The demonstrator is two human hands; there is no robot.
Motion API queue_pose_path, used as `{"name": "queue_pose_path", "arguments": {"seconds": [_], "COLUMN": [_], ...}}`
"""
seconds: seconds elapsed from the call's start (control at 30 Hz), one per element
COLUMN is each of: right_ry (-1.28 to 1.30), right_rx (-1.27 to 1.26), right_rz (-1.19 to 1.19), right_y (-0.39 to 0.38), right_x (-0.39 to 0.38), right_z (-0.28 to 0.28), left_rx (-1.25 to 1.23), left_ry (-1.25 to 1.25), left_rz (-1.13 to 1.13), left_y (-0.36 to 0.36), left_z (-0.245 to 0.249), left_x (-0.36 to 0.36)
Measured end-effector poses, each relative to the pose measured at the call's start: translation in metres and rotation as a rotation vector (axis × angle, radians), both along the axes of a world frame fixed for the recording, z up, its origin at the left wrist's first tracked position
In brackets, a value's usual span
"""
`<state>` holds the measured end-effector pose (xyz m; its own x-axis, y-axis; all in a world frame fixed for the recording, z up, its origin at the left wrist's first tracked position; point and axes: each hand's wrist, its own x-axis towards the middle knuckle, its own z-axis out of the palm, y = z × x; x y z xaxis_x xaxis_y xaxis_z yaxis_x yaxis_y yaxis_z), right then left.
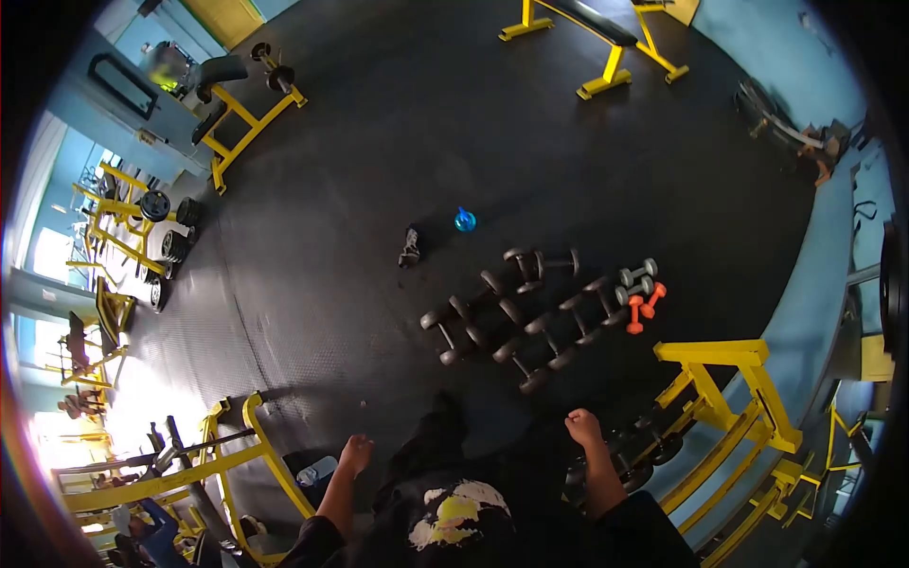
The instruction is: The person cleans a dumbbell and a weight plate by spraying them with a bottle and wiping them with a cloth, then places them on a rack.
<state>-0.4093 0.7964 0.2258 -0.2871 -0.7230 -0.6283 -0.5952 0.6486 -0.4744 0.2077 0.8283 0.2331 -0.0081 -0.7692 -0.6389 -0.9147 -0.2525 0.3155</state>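
Note:
My left hand [356, 454] hangs low in front of my body, its fingers curled closed with nothing visible in them. To the right, my right hand [583, 427] is likewise closed and appears to hold nothing. Neither hand touches the weights. Ahead of them on the black floor lie several dark dumbbells [586, 318] in loose rows. Beside these, at their right end, are two grey dumbbells [638, 273] and two orange dumbbells [635, 315]. A round blue bottle [465, 221] stands farther out, near a small dark object [410, 248] I cannot make out.
Yellow racks stand close on the right [710, 352] and left [170, 481]. A padded bench [592, 21] is at the far end, a yellow seat frame [241, 128] at far left. Bicycle-like wheels [762, 109] lean at the right wall. Another person's blue sleeve [159, 530] shows lower left.

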Motion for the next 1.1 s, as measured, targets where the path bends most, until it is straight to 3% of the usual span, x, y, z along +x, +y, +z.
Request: {"name": "queue_pose_path", "arguments": {"seconds": [0.07,0.1,0.17,0.2,0.27,0.4,0.47,0.57,0.67,0.77,0.9,1.0,1.1], "right_ry": [0.012,0.005,-0.142,-0.289,-0.288,-0.360,-0.411,-0.229,-0.224,-0.290,-0.098,-0.134,0.030], "right_rx": [-0.038,-0.059,-0.154,-0.248,-0.295,-0.269,-0.204,-0.221,0.028,0.136,0.236,0.446,0.402], "right_rz": [-0.002,-0.013,-0.066,-0.126,-0.066,-0.070,-0.115,-0.008,-0.117,-0.275,-0.224,-0.314,-0.191], "right_y": [-0.039,-0.056,-0.097,-0.122,-0.166,-0.235,-0.267,-0.293,-0.304,-0.310,-0.319,-0.323,-0.306], "right_x": [0.040,0.060,0.104,0.124,0.164,0.222,0.242,0.273,0.304,0.336,0.365,0.367,0.378], "right_z": [0.007,0.013,0.033,0.042,0.063,0.040,0.018,-0.065,-0.146,-0.230,-0.303,-0.349,-0.417], "left_rx": [-0.038,-0.043,-0.044,-0.049,-0.063,-0.091,-0.121,-0.068,0.044,0.209,0.329,0.366,0.480], "left_ry": [0.100,0.106,0.306,0.314,0.458,0.605,0.433,0.468,0.474,0.281,0.293,0.372,0.446], "left_rz": [0.485,0.494,0.800,0.796,0.831,0.785,0.435,0.411,0.453,0.334,0.275,0.286,0.229], "left_y": [-0.033,-0.043,-0.066,-0.083,-0.118,-0.205,-0.256,-0.332,-0.384,-0.428,-0.476,-0.508,-0.528], "left_z": [0.053,0.059,0.061,0.065,0.071,0.071,0.068,0.094,0.064,0.011,-0.060,-0.113,-0.158], "left_x": [0.009,0.021,0.048,0.055,0.054,0.055,0.063,0.052,0.059,0.060,0.040,0.013,-0.006]}}
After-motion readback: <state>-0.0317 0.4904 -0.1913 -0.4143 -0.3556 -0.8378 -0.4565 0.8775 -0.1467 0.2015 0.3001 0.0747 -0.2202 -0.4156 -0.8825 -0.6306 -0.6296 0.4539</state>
